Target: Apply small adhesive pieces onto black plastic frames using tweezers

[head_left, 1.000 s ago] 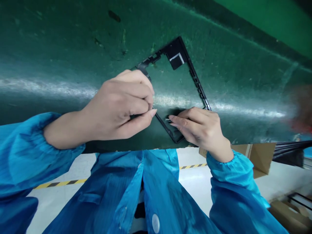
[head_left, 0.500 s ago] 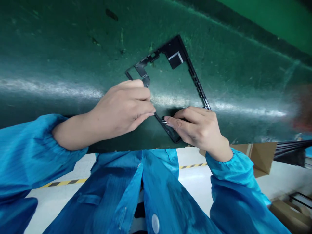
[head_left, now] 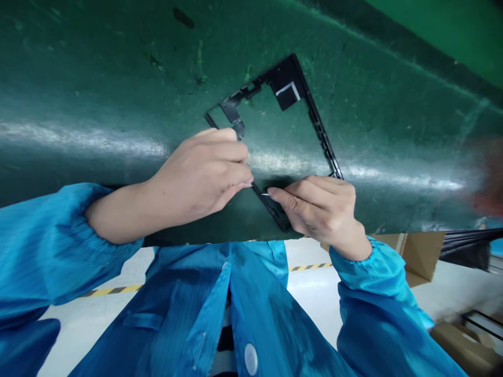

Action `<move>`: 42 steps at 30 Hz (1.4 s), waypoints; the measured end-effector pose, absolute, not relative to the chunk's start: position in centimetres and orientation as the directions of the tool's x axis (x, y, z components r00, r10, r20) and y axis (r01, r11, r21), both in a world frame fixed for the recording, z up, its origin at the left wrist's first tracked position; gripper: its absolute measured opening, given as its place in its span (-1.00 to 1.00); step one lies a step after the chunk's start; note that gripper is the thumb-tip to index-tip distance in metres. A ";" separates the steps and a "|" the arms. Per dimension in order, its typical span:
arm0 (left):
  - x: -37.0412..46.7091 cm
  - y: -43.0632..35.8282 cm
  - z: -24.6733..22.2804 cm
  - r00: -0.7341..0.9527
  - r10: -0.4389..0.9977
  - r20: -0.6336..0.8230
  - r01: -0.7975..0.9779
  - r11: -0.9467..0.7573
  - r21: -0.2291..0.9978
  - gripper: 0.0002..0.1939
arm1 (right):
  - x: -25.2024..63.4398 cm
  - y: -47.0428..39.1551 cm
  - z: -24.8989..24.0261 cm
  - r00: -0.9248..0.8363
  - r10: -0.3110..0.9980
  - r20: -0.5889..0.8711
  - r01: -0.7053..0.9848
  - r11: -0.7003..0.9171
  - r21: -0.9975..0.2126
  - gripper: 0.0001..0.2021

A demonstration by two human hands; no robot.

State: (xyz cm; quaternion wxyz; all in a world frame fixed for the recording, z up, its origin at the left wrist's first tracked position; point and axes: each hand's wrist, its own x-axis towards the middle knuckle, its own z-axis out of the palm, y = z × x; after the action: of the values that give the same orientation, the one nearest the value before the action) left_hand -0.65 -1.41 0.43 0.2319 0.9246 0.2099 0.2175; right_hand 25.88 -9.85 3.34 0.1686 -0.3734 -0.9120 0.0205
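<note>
A black plastic frame [head_left: 288, 76], thin-sided with cut-outs along its edges and a pale L-shaped strip near the far corner, lies askew on the green work surface. My left hand [head_left: 208, 175] is closed over its near-left side, thumb and fingertips pinched at the rim. Between the closed fingers of my right hand [head_left: 320, 207] is a slim pair of metal tweezers [head_left: 266, 195]; only the pointed end shows, at the rim just right of my left fingertips. My right hand covers part of the frame's near corner, and both palms are hidden.
The green work surface [head_left: 118, 94] ends at a front edge close to my body. Beyond that edge, lower right, is an open cardboard box [head_left: 422, 254] with black sheeting [head_left: 463, 248] beside it. Yellow-and-black tape [head_left: 113, 289] crosses the pale floor.
The tweezers' two prongs showed apart before; now a single point is seen. My right hand has shifted slightly. The frame and left hand appear a little further right in view.
</note>
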 end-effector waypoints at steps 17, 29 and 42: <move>-0.5 -1.4 0.5 0.825 0.499 0.267 0.310 -0.792 0.525 -0.71 | 26.1 -10.0 3.7 -0.667 0.716 0.205 0.691 0.697 -0.188 -0.81; -0.5 -1.5 0.4 0.816 0.504 0.283 0.313 -0.796 0.518 -0.70 | 25.4 -10.3 4.2 -0.658 0.731 0.179 0.718 0.681 -0.141 -0.77; -0.5 -1.6 0.5 0.816 0.507 0.278 0.335 -0.807 0.486 -0.66 | 25.3 -10.6 4.0 -0.650 0.738 0.184 0.730 0.673 -0.122 -0.78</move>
State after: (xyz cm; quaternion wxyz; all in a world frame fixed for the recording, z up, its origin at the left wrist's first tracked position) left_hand -0.49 -1.65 0.53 0.2128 0.9289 0.2266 0.2013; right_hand 25.34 -10.63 3.96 0.1095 -0.4039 -0.9080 0.0183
